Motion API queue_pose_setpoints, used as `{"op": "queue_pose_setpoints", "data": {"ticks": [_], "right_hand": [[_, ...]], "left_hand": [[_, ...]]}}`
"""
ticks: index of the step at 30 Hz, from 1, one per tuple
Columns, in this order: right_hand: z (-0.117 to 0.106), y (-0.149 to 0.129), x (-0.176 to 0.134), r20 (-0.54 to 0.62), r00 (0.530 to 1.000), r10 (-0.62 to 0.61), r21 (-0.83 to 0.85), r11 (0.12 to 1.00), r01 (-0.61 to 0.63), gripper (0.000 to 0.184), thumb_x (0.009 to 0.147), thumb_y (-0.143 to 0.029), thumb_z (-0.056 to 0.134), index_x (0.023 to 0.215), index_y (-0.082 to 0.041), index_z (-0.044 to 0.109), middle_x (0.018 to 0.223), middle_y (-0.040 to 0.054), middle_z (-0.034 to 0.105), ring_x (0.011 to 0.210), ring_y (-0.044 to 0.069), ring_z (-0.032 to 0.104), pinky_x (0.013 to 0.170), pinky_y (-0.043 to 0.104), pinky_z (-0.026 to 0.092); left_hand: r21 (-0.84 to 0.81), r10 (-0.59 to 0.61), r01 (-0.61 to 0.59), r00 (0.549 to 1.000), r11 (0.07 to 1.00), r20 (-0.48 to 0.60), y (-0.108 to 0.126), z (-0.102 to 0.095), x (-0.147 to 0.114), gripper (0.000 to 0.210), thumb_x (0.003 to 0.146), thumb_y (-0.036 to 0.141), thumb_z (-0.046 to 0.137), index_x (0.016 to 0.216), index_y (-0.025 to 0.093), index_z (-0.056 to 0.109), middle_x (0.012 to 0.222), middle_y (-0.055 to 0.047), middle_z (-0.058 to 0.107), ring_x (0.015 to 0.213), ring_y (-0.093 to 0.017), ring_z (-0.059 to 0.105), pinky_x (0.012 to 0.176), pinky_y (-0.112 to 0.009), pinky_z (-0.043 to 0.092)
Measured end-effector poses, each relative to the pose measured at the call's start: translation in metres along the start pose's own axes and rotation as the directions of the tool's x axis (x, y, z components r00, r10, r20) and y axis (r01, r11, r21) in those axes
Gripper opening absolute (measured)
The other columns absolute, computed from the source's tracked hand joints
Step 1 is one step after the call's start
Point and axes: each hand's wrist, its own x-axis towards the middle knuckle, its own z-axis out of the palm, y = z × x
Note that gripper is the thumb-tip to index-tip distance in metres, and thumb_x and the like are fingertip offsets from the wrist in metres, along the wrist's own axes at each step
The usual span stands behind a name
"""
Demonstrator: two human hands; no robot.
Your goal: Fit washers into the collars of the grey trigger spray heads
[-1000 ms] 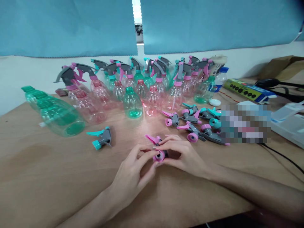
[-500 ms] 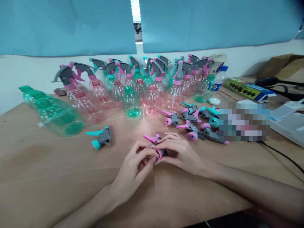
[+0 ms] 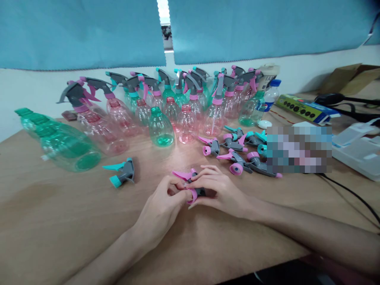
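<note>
A pink-and-grey trigger spray head lies low over the wooden table between my two hands. My right hand wraps round its grey body from the right, fingers curled over the top. From the left, my left hand pinches at the pink collar, with thumb and fingertips at its opening. The pink trigger sticks out beyond the fingers. Part of the spray head is hidden by both hands. To the left lies a turquoise-and-grey spray head, apart from my hands.
Several loose spray heads lie to the right. Behind stand clear pink bottles and a green bottle, with several sprayer-topped bottles further back. Green bottles lie tilted at left. A black cable and white plastic case are at right.
My left hand's fingers have shifted at the pink collar, the index finger drawing back from the opening. The whole view has moved slightly, so things appear further left.
</note>
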Motion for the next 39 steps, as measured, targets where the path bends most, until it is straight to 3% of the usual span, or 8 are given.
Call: {"op": "queue_pose_setpoints", "data": {"ticks": [5,10,15,18,25,28,31,39], "right_hand": [[-0.004,0.004,0.0,-0.024,0.999,0.022,0.006,1.0,-0.022,0.029,0.077,-0.036,0.071,0.104,-0.025,0.066,0.099,-0.0003,0.072,0.101,0.019,0.061,0.101,0.042,0.036],[-0.011,0.006,0.001,-0.173,0.931,0.32,0.065,0.947,-0.314,0.028,0.078,-0.03,0.071,0.105,-0.023,0.066,0.098,0.0028,0.071,0.09,0.02,0.063,0.08,0.035,0.048],[-0.009,0.003,0.001,-0.125,0.949,0.29,0.122,0.954,-0.275,0.026,0.073,-0.031,0.075,0.097,-0.023,0.067,0.094,0.0012,0.07,0.089,0.019,0.061,0.08,0.033,0.048],[-0.007,0.002,0.0,-0.125,0.952,0.28,0.121,0.957,-0.265,0.026,0.074,-0.03,0.075,0.097,-0.023,0.066,0.095,0.0009,0.07,0.09,0.019,0.061,0.082,0.034,0.047],[-0.008,0.003,0.0,-0.121,0.961,0.249,0.098,0.966,-0.238,0.023,0.078,-0.03,0.071,0.1,-0.023,0.066,0.097,0.0018,0.07,0.09,0.018,0.061,0.081,0.034,0.048],[-0.009,0.003,-0.001,-0.112,0.965,0.239,0.096,0.969,-0.229,0.025,0.078,-0.032,0.071,0.101,-0.024,0.066,0.097,0.002,0.07,0.089,0.019,0.061,0.081,0.035,0.049],[-0.009,0.003,-0.001,-0.108,0.965,0.24,0.094,0.969,-0.23,0.026,0.078,-0.033,0.07,0.102,-0.024,0.066,0.098,0.0023,0.07,0.092,0.019,0.061,0.083,0.036,0.049],[-0.01,0.004,-0.002,-0.108,0.96,0.26,0.107,0.963,-0.249,0.026,0.077,-0.029,0.072,0.102,-0.024,0.066,0.102,0.0022,0.07,0.094,0.02,0.061,0.085,0.037,0.049]], "left_hand": [[-0.034,-0.044,0.043,0.998,0.999,-0.051,0.003,-0.002,-0.001,0.008,0.081,0.027,0.055,0.073,0.023,0.057,0.068,0.001,0.057,0.062,-0.015,0.054,0.053,-0.026,0.046],[-0.037,0.062,-0.069,0.985,0.997,-0.163,-0.011,-0.007,-0.008,0.012,0.089,0.027,0.045,0.08,0.022,0.052,0.085,-0.003,0.062,0.076,-0.017,0.061,0.064,-0.029,0.051],[-0.149,-0.227,0.214,0.97,0.965,-0.08,-0.014,-0.004,-0.009,0.019,0.095,0.039,0.038,0.087,0.022,0.041,0.058,0.008,0.051,0.036,-0.008,0.046,0.038,-0.019,0.036],[-0.165,-0.292,0.284,0.956,0.944,-0.026,-0.011,-0.003,-0.008,0.02,0.095,0.039,0.04,0.087,0.021,0.042,0.046,0.012,0.037,0.031,-0.006,0.037,0.036,-0.017,0.031],[-0.422,-0.273,0.262,0.961,0.868,0.035,-0.02,-0.003,-0.002,0.02,0.09,0.037,0.051,0.086,0.018,0.051,0.081,0.0,0.061,0.077,-0.015,0.065,0.062,-0.025,0.056],[-0.46,-0.315,0.284,0.949,0.841,0.009,-0.023,-0.003,0.002,0.021,0.083,0.033,0.062,0.079,0.017,0.049,0.072,0.003,0.06,0.067,-0.013,0.065,0.06,-0.024,0.056],[-0.504,-0.317,0.284,0.948,0.816,0.022,-0.025,-0.003,0.005,0.025,0.078,0.028,0.067,0.092,0.018,0.049,0.071,0.003,0.064,0.066,-0.015,0.067,0.056,-0.024,0.056],[-0.428,-0.271,0.304,0.953,0.851,0.138,-0.026,-0.005,0.002,0.028,0.089,0.034,0.053,0.105,0.015,0.065,0.093,-0.008,0.073,0.083,-0.021,0.072,0.077,-0.034,0.059]]}}
